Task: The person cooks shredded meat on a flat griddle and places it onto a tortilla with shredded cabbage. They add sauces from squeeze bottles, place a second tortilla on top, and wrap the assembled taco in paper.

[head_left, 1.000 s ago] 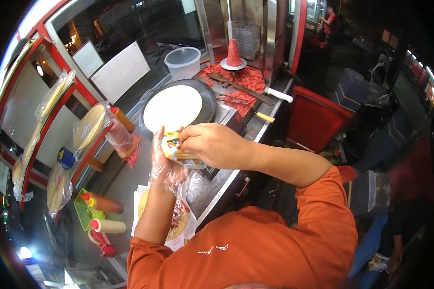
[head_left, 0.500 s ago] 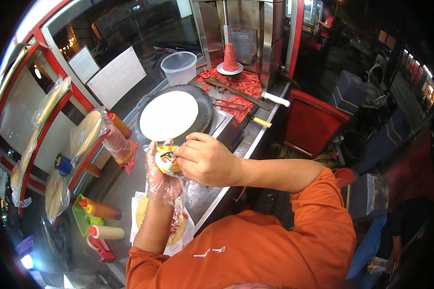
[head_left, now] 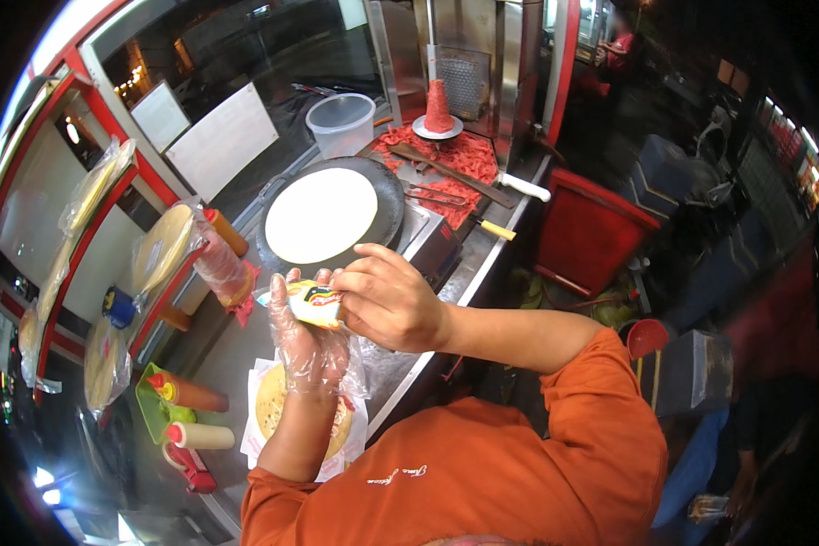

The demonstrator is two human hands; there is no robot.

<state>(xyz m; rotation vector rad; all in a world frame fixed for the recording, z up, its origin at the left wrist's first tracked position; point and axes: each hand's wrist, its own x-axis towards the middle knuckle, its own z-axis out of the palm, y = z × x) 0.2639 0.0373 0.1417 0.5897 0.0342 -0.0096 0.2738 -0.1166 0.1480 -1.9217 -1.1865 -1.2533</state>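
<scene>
1. At the left of the frame, a red-framed shelf (head_left: 75, 264) bears round flatbreads (head_left: 164, 247) in clear plastic, with a blue container (head_left: 118, 307) among them.
2. At lower left, a green tray (head_left: 147, 405) sits beside an orange sauce bottle (head_left: 196, 393) and a cream-coloured bottle (head_left: 202, 436), both lying with red tips toward the left.
3. Left of the lower centre, a browned flatbread (head_left: 270, 400) lies on white paper (head_left: 253, 439), partly hidden by the left forearm.
4. Near the centre, the left hand (head_left: 306, 350), in a clear plastic glove, is palm up, its fingers curled about a small yellow-and-white packet (head_left: 315, 303).
5. That packet is just below the round dark griddle (head_left: 391, 196), on which a pale disc (head_left: 323, 216) lies flat; a clear tub (head_left: 341, 127) stands behind, at upper centre.
6. Right of the packet, the bare right hand (head_left: 393, 302) grasps its right edge, thumb and fingers pinched together.
7. At upper centre-right, a reddish meat cone (head_left: 439, 107) stands on a spit above red shreds (head_left: 467, 173); a white-handled knife (head_left: 523, 187) lies across them.
8. Farther right is a red panel (head_left: 591, 232).
</scene>
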